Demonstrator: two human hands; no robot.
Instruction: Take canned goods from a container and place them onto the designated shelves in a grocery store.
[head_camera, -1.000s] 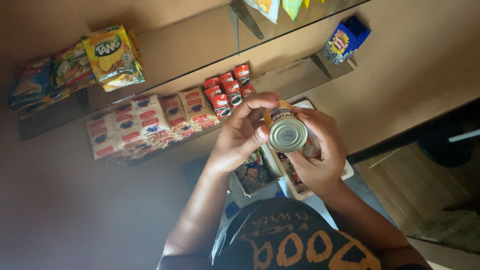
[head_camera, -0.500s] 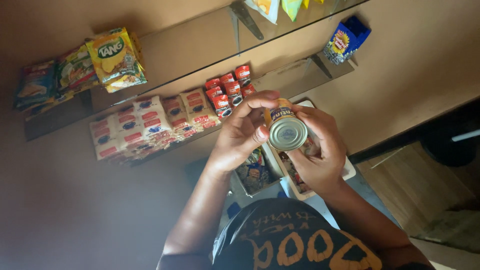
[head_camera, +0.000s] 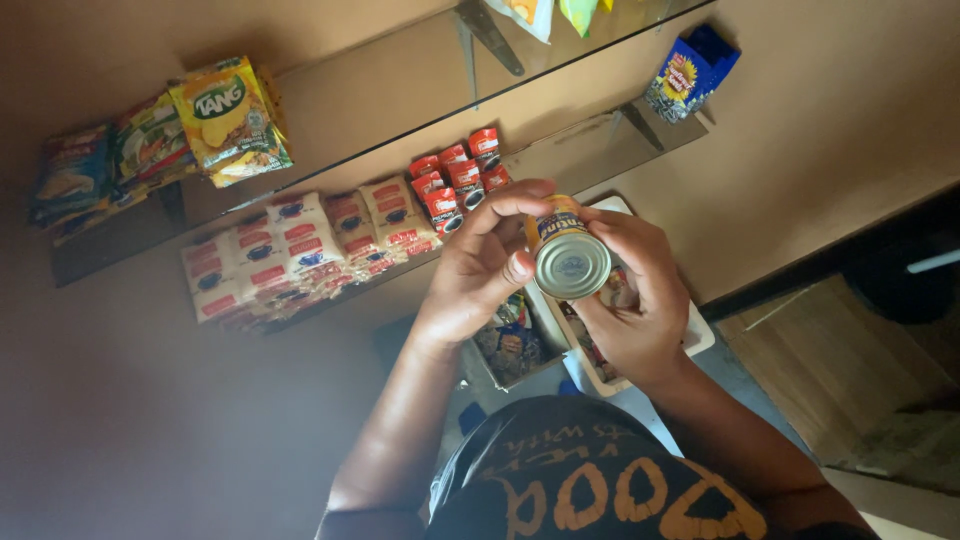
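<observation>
Small tin (head_camera: 568, 255) — silver end, yellow-blue label.

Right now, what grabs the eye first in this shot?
A small tin can at centre, its shiny metal end facing the camera, held between the left hand and the right hand. Behind it, rows of red and white sachets lie on a glass shelf, with bright drink-mix packets at upper left.

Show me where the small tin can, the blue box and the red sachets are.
small tin can (head_camera: 571, 265), head view, round metal end.
blue box (head_camera: 688, 75), head view, front face.
red sachets (head_camera: 455, 180), head view, middle of the row.
</observation>
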